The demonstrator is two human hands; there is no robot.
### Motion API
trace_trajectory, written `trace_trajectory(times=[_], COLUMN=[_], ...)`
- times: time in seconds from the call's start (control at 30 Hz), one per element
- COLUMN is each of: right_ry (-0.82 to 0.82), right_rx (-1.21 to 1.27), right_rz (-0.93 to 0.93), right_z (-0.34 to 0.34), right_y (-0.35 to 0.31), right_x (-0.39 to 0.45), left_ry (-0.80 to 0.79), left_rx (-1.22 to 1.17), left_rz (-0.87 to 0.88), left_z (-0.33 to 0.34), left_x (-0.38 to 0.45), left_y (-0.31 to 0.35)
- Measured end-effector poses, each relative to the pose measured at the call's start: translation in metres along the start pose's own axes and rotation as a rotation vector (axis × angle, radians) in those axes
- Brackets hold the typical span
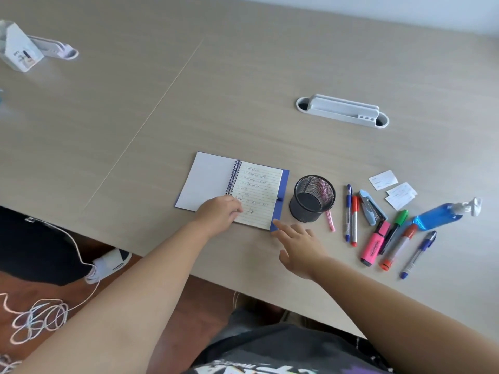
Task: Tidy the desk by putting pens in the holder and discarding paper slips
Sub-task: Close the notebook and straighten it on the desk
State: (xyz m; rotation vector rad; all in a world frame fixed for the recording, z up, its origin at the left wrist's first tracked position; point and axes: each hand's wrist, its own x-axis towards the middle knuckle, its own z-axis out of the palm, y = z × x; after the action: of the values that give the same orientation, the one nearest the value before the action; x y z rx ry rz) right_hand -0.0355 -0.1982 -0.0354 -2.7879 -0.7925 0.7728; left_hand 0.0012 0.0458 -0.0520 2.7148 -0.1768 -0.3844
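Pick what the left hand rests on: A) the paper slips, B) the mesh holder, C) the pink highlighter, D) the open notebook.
D: the left hand lies on the lower edge of the open notebook, away from the holder and pens.

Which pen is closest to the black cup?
The pink pen. It lies right beside the black mesh cup, partly behind it. The other pens and markers lie farther right.
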Motion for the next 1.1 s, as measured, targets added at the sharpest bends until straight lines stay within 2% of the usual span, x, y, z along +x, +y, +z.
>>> trace_trajectory(times=[0.07,0.1,0.27,0.43,0.5,0.6,0.7,0.8,0.93,1.0,1.1], right_ry=[-0.001,0.000,0.003,0.024,0.029,0.037,0.038,0.040,0.084,0.113,0.169], right_rx=[-0.015,-0.013,0.053,0.104,0.113,0.116,0.132,0.144,0.116,0.098,0.055], right_rz=[-0.003,0.008,0.041,0.053,0.059,0.054,0.049,0.046,0.040,0.040,0.046], right_z=[-0.001,0.000,-0.002,0.001,0.001,0.001,0.001,0.002,0.006,0.006,0.005], right_y=[0.006,0.007,0.007,0.011,0.012,0.012,0.013,0.015,0.014,0.011,0.006], right_x=[0.001,0.001,0.004,0.004,0.004,0.004,0.004,0.006,0.006,0.008,0.012], left_ry=[0.145,0.166,-0.103,-0.154,-0.061,0.194,0.305,0.516,0.776,0.816,0.776], left_rx=[-0.063,-0.085,0.042,0.029,-0.011,-0.159,-0.305,-0.485,-0.711,-0.750,-0.642], left_rz=[-0.009,-0.033,-0.190,-0.153,-0.127,-0.053,-0.092,-0.234,-0.515,-0.622,-0.649], left_z=[0.008,0.012,0.035,0.037,0.037,0.029,0.011,-0.010,-0.026,-0.029,-0.026], left_x=[0.004,0.007,0.016,0.024,0.024,0.020,0.008,-0.004,-0.018,-0.025,-0.031], left_y=[0.014,0.024,0.052,0.042,0.036,0.024,0.011,0.002,-0.026,-0.045,-0.072])
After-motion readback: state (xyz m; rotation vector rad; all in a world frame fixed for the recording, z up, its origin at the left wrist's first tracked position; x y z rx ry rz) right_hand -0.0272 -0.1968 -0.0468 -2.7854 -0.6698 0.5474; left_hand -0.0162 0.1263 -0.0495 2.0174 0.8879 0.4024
